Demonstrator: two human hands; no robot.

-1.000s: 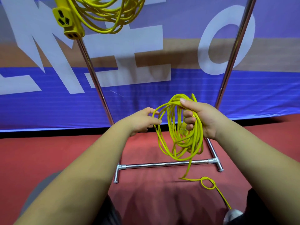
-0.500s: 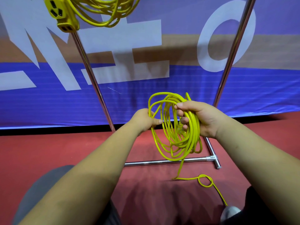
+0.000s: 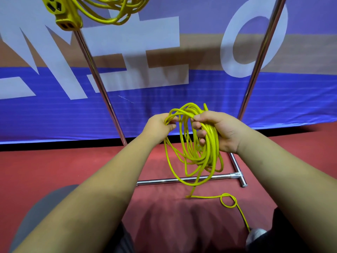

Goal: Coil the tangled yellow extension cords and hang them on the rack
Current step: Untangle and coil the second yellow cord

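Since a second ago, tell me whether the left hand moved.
Yes: the left hand edged right, away from the rack's left pole, onto the cord coil.

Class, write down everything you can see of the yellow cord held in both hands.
The yellow cord is thin, plastic-looking, gathered into loose loops hanging in front of the rack's base bar. The right hand grips the bundle; the left hand pinches one loop. A tail drops to the red floor, makes a small loop, then trails toward the viewer.
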